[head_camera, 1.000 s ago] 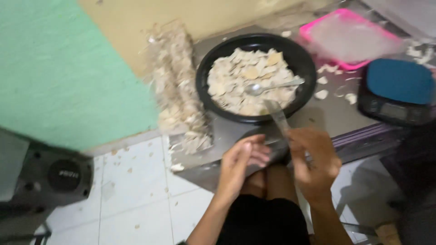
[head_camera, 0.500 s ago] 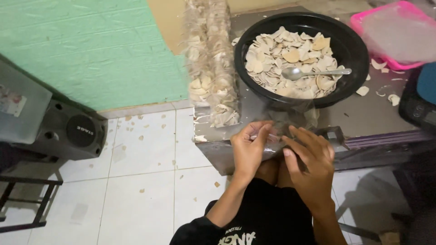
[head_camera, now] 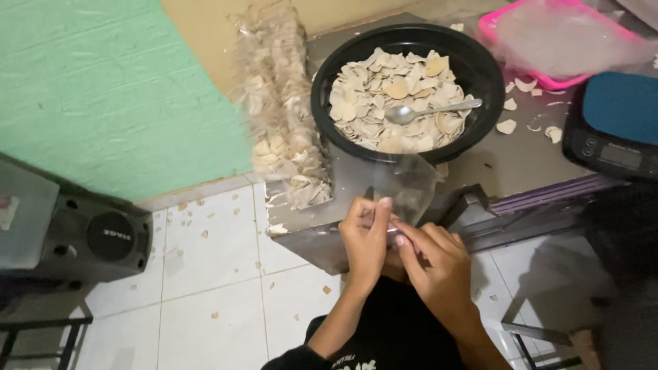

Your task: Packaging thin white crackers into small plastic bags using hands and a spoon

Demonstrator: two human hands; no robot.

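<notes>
Both hands at table's near edge, close together, working a small clear plastic bag (head_camera: 411, 186); left hand (head_camera: 364, 240) w/ fingers curled narrow, thumb & forefinger pinching bag's lower edge; right hand (head_camera: 439, 264) just beside, fingertips (head_camera: 401, 240) also pinched narrow on same edge, touching left's fingers; bag standing up from the pinch, mouth toward the bowl, looks empty but too see-through to be sure.

Just beyond bag: big black round bowl (head_camera: 397, 89) on grey metal table (head_camera: 507, 161), filled w/ pale flat chips (head_camera: 384, 96); metal spoon (head_camera: 428, 112) lying on chips, handle pointing right toward rim. Left of bowl: pile of filled clear packets (head_camera: 284, 116) of same chips, running along table's left side, motion-blurred. Right of bowl: few loose chips scattered on table; pink tray (head_camera: 493, 27) at far right corner w/ crumpled clear plastic (head_camera: 565, 38) in it; dark digital scale (head_camera: 617, 127) w/ blue top at right edge, near tray but apart.

Below: white tile floor (head_camera: 205, 274) w/ chip crumbs strewn; black speaker (head_camera: 103, 240) at left by green wall (head_camera: 103, 89); dark sleeve & shirt at bottom centre.
</notes>
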